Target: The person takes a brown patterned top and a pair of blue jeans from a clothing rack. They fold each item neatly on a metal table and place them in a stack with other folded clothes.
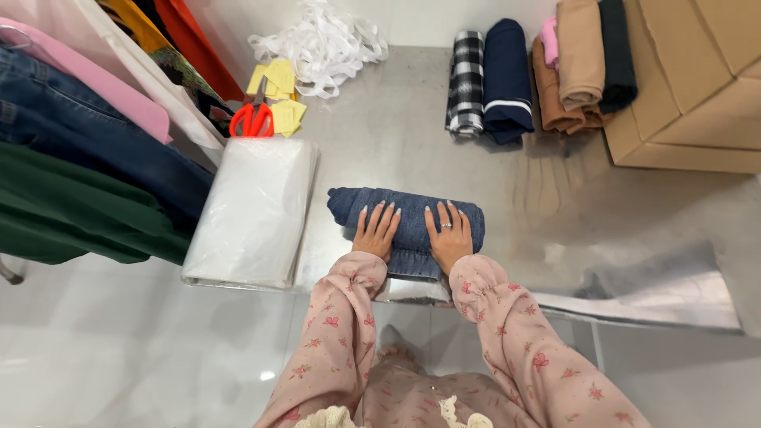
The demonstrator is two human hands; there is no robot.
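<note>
Rolled blue denim garment [408, 218] lies near the front edge of the brushed-metal surface [396, 135]. Left hand [375, 232] and right hand [449, 234] press flat on it, fingers spread, gripping nothing. Glossy plastic bag stack [254, 210] just beside.

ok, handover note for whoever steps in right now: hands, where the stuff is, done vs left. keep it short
Left hand: flat, fingers spread, pressing on the rolled blue denim garment.
Right hand: flat on the same roll, beside the left.
Roll lies near the front edge of the metal table; the part nearest the person is not yet rolled.
Done: four rolled garments lined up at the back by the cardboard box.
Left: finish this roll. Stack of clear plastic bags to the left, red scissors behind it; hanging clothes far left.
</note>
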